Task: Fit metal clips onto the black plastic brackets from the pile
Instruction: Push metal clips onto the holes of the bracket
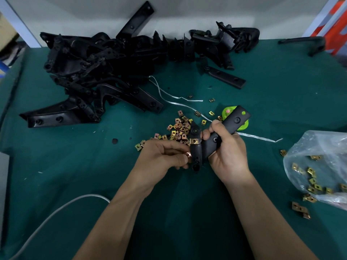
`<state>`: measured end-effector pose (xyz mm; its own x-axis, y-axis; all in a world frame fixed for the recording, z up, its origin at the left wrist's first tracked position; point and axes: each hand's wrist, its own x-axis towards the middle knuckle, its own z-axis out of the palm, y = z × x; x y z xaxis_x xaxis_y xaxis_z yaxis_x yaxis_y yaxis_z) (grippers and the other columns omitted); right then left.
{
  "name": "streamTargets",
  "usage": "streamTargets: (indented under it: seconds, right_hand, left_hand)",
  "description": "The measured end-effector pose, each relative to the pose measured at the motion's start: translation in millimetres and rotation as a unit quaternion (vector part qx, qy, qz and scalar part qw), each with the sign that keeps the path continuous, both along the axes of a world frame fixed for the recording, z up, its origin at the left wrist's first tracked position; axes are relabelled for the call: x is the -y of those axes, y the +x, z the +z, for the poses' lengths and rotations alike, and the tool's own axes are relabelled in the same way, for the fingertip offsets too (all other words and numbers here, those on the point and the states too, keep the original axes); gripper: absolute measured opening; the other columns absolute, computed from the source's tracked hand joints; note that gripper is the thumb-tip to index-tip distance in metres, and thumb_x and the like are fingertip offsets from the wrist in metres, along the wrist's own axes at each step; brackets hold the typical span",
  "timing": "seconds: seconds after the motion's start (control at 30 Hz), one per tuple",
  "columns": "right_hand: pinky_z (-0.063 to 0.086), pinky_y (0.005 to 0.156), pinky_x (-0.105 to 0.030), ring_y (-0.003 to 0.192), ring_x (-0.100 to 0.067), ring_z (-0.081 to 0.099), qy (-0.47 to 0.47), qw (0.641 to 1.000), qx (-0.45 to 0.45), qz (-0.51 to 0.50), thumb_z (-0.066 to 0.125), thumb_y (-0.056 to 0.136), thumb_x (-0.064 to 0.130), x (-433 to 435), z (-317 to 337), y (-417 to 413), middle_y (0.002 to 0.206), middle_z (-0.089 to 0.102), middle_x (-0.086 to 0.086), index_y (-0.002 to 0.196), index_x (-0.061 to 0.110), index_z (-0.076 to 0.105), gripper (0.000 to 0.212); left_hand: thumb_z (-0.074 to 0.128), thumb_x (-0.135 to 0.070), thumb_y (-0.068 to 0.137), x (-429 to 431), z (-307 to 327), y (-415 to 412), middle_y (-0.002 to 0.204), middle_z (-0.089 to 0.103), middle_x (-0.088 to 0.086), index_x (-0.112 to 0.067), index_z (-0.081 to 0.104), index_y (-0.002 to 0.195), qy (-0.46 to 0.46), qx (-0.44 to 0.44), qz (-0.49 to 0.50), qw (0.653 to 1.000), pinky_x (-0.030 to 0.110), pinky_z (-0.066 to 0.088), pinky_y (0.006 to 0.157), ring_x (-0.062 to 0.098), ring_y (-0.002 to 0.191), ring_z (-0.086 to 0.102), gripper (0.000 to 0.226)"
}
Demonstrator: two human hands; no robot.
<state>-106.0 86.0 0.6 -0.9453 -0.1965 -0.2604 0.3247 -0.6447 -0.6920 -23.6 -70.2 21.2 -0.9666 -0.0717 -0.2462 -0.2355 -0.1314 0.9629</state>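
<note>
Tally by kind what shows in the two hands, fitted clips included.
Bracket: 1
Clips: 2 (fitted clip, pinched clip)
Total: 3

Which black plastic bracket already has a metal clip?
The black plastic bracket in the right hand: a brass-coloured clip sits on it; piled ones show none.

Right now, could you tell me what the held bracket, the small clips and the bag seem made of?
Bracket: probably moulded plastic, matte black, soft sheen. Clips: apparently thin sheet metal, brassy plating that glints. Bag: clear plastic film, crinkled, clips visible through it.
</note>
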Motion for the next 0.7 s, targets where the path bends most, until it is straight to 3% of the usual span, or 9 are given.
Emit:
streamTargets:
  seconds: [0.13,0.3,0.53,0.7]
  right_hand:
    - [0.055,0.064,-0.037,0.06,-0.024,0.057,0.025,0.999,-0.028,0.011,0.06,0.097,0.009,0.5,-5.8,-0.4,0.063,0.051,-0.011,0.067,0.012,0.061,0.03]
    - [0.053,0.063,-0.039,0.06,-0.028,0.06,0.122,0.989,-0.08,0.021,0.062,0.095,0.016,3.1,-12.9,2.5,0.063,0.048,-0.013,0.067,0.013,0.057,0.029]
    - [0.05,0.057,-0.033,0.052,-0.019,0.055,0.058,0.997,-0.058,-0.01,0.059,0.096,0.009,5.0,-10.7,1.0,0.058,0.05,-0.006,0.066,0.014,0.059,0.03]
    - [0.05,0.056,-0.033,0.053,-0.021,0.054,0.016,0.999,-0.041,-0.009,0.06,0.096,0.008,3.9,-10.6,1.6,0.059,0.049,-0.007,0.065,0.016,0.062,0.032]
  left_hand:
    - [0.074,0.013,0.076,2.1,0.1,0.9,0.074,0.075,0.016,-0.009,0.08,0.085,-0.019,0.016,-0.013,1.0,0.021,0.05,0.056,0.019,0.06,0.068,0.025]
    - [0.076,-0.006,0.062,-0.5,2.0,0.1,0.069,0.073,0.014,-0.017,0.082,0.078,-0.068,0.037,-0.062,0.995,0.023,0.047,0.057,0.017,0.062,0.064,0.02]
    - [0.079,0.0,0.077,-7.2,4.2,2.1,0.079,0.077,0.012,-0.025,0.08,0.096,-0.04,0.025,-0.078,0.996,0.019,0.048,0.059,0.016,0.068,0.069,0.031]
    - [0.078,0.006,0.079,-6.1,6.4,0.9,0.069,0.075,0.011,-0.017,0.079,0.078,-0.055,0.046,-0.06,0.996,0.016,0.047,0.055,0.014,0.062,0.069,0.023]
